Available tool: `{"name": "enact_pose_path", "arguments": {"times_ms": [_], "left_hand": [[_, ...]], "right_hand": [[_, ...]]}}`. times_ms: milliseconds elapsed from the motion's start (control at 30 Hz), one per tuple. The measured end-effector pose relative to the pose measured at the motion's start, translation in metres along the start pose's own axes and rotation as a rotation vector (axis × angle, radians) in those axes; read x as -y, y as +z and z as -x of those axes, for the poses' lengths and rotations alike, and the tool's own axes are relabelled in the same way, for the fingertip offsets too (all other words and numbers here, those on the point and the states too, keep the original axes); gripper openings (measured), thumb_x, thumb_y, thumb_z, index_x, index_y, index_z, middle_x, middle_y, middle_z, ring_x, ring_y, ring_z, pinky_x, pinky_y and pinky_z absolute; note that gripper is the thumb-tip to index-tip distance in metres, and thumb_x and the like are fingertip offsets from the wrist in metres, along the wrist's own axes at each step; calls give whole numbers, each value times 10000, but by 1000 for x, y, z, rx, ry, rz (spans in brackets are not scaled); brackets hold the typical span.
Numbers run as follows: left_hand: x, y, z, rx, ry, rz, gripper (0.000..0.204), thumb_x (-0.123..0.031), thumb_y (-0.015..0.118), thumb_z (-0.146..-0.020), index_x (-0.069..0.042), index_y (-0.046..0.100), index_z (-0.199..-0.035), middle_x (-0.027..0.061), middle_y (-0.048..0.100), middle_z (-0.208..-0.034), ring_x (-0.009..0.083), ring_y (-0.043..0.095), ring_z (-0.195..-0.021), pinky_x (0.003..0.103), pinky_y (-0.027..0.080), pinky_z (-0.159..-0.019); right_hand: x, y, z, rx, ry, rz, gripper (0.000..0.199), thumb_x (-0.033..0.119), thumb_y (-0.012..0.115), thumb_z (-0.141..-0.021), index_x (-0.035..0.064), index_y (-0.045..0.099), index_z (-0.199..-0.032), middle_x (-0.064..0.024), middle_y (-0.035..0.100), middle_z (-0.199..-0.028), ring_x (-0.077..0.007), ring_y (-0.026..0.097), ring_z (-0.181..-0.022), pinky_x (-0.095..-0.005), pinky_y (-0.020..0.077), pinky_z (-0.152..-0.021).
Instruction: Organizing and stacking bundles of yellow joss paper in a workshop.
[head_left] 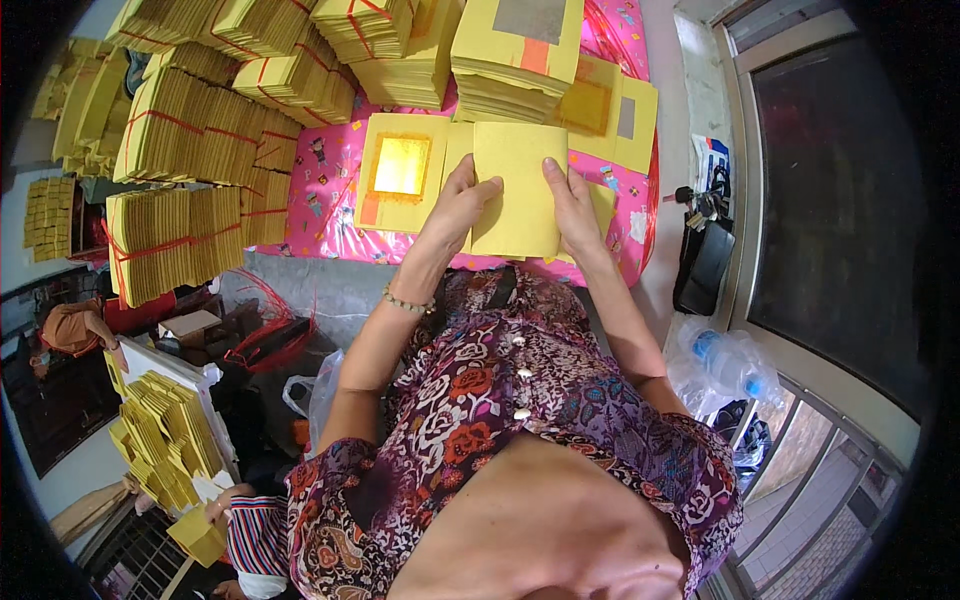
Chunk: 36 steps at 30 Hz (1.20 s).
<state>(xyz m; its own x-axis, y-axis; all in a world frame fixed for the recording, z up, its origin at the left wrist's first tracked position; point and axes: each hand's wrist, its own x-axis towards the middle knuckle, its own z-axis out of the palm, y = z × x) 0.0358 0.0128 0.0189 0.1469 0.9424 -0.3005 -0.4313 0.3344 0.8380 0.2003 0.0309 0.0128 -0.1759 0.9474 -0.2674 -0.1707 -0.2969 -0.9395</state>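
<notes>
Between my two hands is a folded sheet of yellow joss paper (516, 195), plain on the side that shows. My left hand (462, 208) grips its left edge, with the thumb lying on the paper. Along the opposite edge my right hand (573, 207) holds it, thumb near the top and most fingers out of sight. Left of my hands lies a yellow sheet with a gold foil square (401, 165) and a red patch. Part of another yellow sheet shows under the held one. Just beyond stands a tall stack of yellow sheets (515, 85) with a grey rectangle on top.
A pink patterned cover (325, 185) lies over the table. Bundles tied with red string (175, 130) are piled at the left. Loose yellow sheets (630, 125) lie at the far right. Keys (705, 203) and a black pouch (708, 265) rest beside the window. Another person's striped sleeve (257, 535) shows lower left.
</notes>
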Motion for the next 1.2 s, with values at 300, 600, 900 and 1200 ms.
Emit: {"name": "enact_pose_path", "arguments": {"times_ms": [300,600,900,1200], "left_hand": [[4,8,9,-59,132,-92,468,-27,472,-905,-1,370,-1360,105,561,-1225,161,545,-1104,288,435,-933],[5,26,27,-73,387,-46,425,-72,488,-962,14,345,-1353,127,531,-1242,167,514,-1126,288,429,-942],[6,28,36,-72,508,-168,389,-77,499,-968,14,373,-1325,105,553,-1178,151,521,-1081,288,435,-917],[10,30,37,-124,550,-240,322,-95,501,-971,8,402,-1260,92,561,-1110,143,525,-1024,282,439,-876]], "right_hand": [[5,1,6,62,-150,80,411,292,473,-1010,-6,490,-1293,-56,612,-1123,-99,569,-974,-257,475,-841],[15,0,22,77,-343,163,413,214,500,-998,-21,438,-1332,-80,581,-1185,-124,531,-1067,-270,435,-920],[19,-3,30,132,-384,179,452,221,519,-989,-15,400,-1355,-82,553,-1218,-133,516,-1089,-278,430,-926],[19,-3,36,127,-368,166,450,231,536,-982,-10,412,-1341,-73,556,-1205,-131,519,-1076,-277,428,-922]]}}
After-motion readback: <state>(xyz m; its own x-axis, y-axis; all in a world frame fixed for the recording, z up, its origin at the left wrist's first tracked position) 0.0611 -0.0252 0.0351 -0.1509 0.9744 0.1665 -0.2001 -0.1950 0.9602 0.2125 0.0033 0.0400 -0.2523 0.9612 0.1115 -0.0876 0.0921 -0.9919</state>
